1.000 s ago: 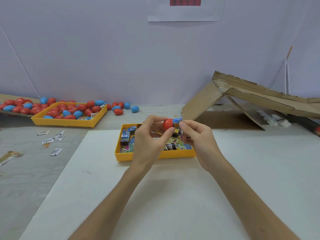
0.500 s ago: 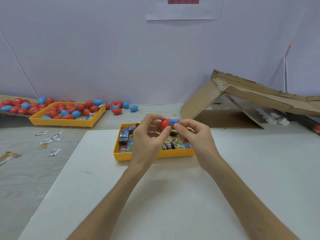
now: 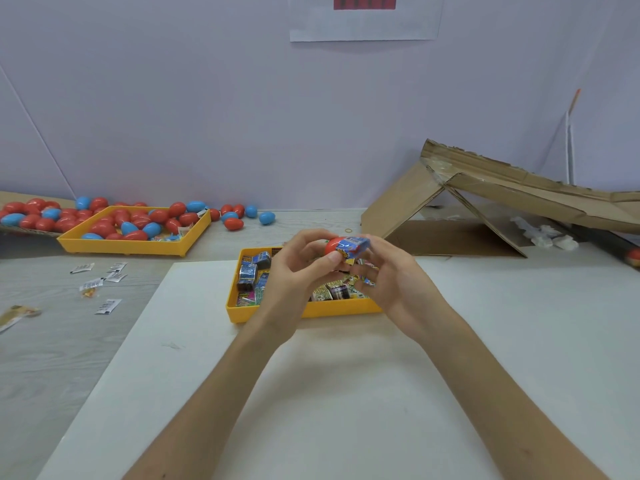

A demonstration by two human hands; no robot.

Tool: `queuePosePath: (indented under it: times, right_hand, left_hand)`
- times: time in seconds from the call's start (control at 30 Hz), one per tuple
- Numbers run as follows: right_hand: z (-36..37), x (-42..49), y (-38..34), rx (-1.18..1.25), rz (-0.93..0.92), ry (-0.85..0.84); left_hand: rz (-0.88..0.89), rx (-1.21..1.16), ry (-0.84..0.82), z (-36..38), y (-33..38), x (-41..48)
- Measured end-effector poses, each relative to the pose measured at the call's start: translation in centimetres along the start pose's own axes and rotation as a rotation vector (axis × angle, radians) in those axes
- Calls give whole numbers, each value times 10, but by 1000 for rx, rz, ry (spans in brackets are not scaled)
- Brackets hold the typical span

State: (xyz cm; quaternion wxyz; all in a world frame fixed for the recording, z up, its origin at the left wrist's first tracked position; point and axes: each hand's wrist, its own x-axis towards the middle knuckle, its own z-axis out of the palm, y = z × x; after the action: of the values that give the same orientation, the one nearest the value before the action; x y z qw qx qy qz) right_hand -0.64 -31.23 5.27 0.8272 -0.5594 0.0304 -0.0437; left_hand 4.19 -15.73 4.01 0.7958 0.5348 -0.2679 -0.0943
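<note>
Red egg shell (image 3: 331, 245) held over yellow tray (image 3: 339, 310), left hand (image 3: 294, 278) grip curled round it; right hand (image 3: 394, 282) pinches blue packet (image 3: 354, 244), since one second pushed closer into shell mouth; filling seems almost done.

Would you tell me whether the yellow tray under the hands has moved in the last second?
No; the yellow tray keeps its place, straddling the white board's far edge.

red egg (image 3: 331, 244), blue printed packet (image 3: 354, 246), yellow tray (image 3: 242, 312); white mat (image 3: 311, 393)
</note>
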Motion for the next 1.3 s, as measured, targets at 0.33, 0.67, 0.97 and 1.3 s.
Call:
queuePosePath:
  times: [0.33, 0.67, 0.97, 1.3]
  right_hand:
    - [-2, -4, 1, 152, 110, -171]
    - [2, -3, 8, 168, 69, -186]
    - [3, -2, 9, -259, -307, 68]
    - [8, -4, 13, -327, -383, 105]
  left_hand:
    - [-111, -155, -143, 0, 5, -3]
    - [-170, -277, -131, 5, 3, -6]
    - [-211, -363, -104, 2, -1, -3]
    - [-218, -348, -98, 3, -7, -4]
